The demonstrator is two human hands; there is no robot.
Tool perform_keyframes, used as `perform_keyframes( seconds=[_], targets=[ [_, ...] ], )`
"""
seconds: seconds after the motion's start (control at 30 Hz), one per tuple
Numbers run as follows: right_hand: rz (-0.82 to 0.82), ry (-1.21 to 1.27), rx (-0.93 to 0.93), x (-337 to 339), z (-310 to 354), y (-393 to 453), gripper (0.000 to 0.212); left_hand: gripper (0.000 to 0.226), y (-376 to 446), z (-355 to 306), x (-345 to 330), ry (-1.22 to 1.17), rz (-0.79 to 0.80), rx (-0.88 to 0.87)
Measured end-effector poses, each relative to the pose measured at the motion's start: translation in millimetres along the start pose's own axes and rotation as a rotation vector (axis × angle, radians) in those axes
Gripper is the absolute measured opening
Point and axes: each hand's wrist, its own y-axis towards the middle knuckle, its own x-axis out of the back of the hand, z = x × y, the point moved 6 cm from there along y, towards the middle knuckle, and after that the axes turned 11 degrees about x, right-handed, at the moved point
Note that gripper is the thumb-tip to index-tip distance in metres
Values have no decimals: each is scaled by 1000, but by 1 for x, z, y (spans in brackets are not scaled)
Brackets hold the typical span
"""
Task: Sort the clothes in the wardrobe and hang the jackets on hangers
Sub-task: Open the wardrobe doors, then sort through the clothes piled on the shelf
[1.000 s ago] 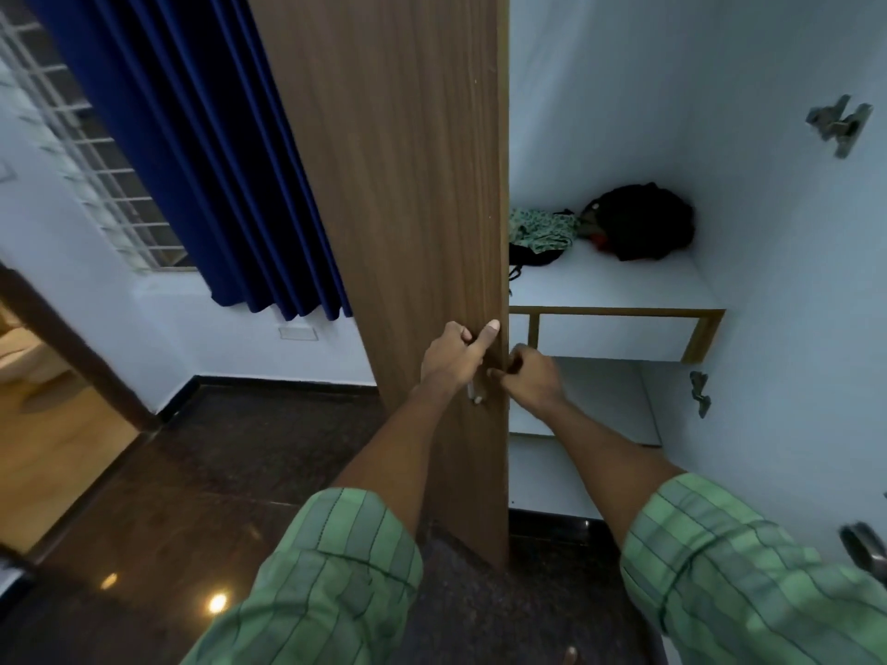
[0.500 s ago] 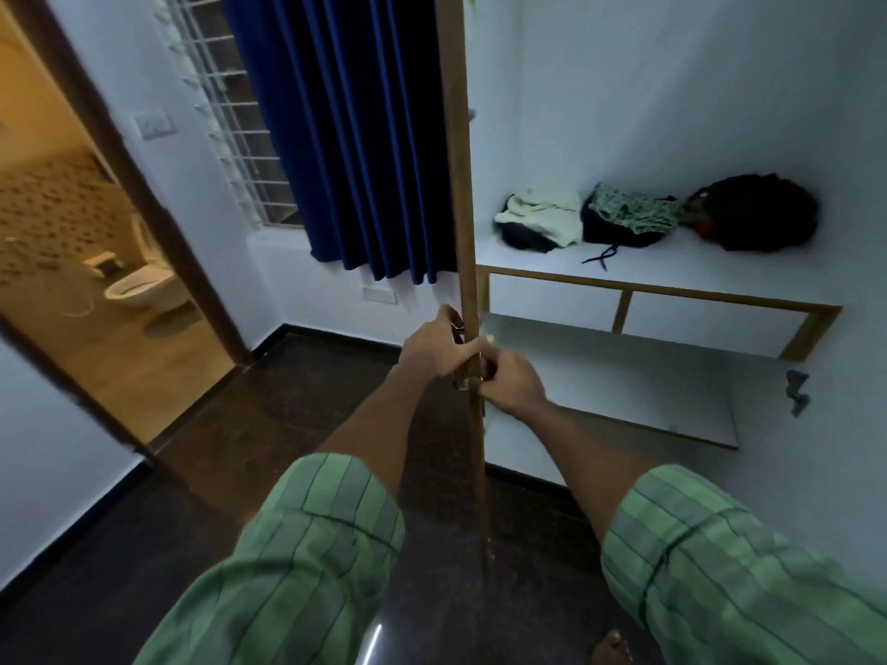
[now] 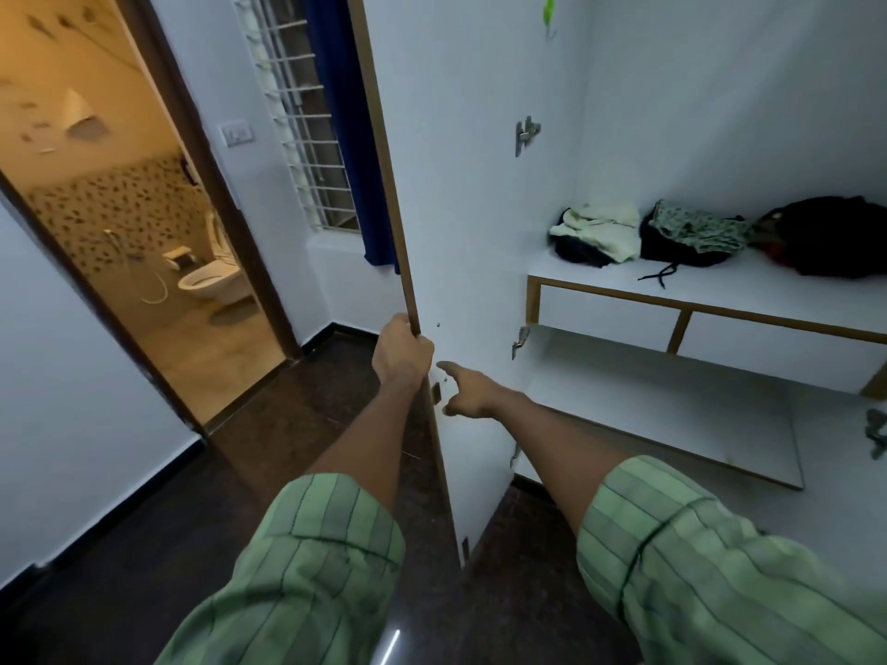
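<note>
At the far left of the frame I see a bathroom doorway (image 3: pixel 144 232), which has no part in the job. Moving right to the centre, my left hand (image 3: pixel 401 355) grips the edge of the wardrobe door (image 3: pixel 461 208), fingers curled round it, with the door swung wide so its white inner face shows. Just right of that edge, my right hand (image 3: pixel 468 391) holds nothing; the forefinger points at the door's inner face near the small latch, the other fingers loosely bent.

Further right, on the upper shelf (image 3: pixel 720 295), the clothes lie in three heaps: a pale bundle (image 3: pixel 600 228) over something dark, a patterned green piece (image 3: pixel 696 230) on a black garment with a loose cord, and a dark mound (image 3: pixel 830 237) at the right edge. All are unsorted and untouched. The lower shelf (image 3: pixel 648 405) carries nothing I can make out. I see no hangers, so I judge the work as barely begun: door open, sorting and hanging all left.
</note>
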Motion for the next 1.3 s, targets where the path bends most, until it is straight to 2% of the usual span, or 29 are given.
perform_keyframes(
  seconds=[0.07, 0.17, 0.43, 0.6, 0.8, 1.03, 1.3],
  targets=[
    [-41, -39, 12, 3, 0, 6, 87, 24, -2, 3, 10, -30, -124, -10],
    [-105, -78, 25, 13, -5, 9, 81, 18, -5, -7, 9, 7, -197, -181],
    [-273, -138, -13, 71, -37, -6, 64, 14, -24, -75, -43, 146, -98, -556],
    [-338, -143, -135, 129, -98, -32, 48, 17, -38, -133, -98, 164, -29, -701],
    [-470, -178, -291, 219, -185, -79, 53, 13, -59, -218, -183, 145, 94, -892],
    [-597, -197, -404, 324, -290, -123, 38, 11, -88, -338, -286, 110, 197, -1055],
    [-699, -233, -456, 408, -390, -165, 37, 13, -106, -438, -387, 25, 279, -1131]
  ],
)
